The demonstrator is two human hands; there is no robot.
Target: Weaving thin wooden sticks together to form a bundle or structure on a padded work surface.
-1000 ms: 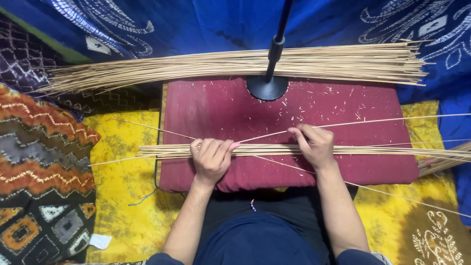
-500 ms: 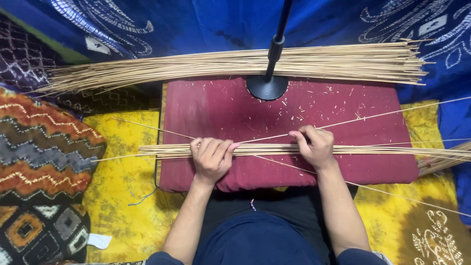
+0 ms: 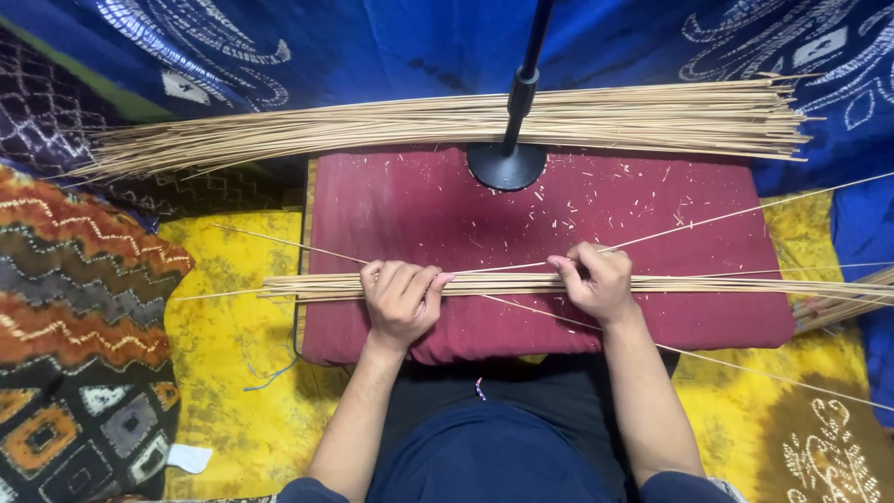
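My left hand (image 3: 400, 298) is closed around a flat bundle of thin pale sticks (image 3: 503, 284) that lies across a dark red cushion (image 3: 419, 205) on my lap. My right hand (image 3: 596, 279) rests on the same bundle further right and pinches a single thin stick (image 3: 726, 216) between thumb and fingers. That stick runs up and to the right, off the cushion. Another loose stick (image 3: 279, 241) slants in from the left under the bundle.
A large pile of the same sticks (image 3: 447, 121) lies along the cushion's far edge. A black stand with a round base (image 3: 507, 166) rises from the cushion's back. Patterned cloths, yellow, blue and striped, surround the cushion. A striped cushion (image 3: 79, 307) sits at the left.
The far end of the single stick in my right hand has swung upward, away from me. My left hand stays put. The striped cushion at left has shifted.
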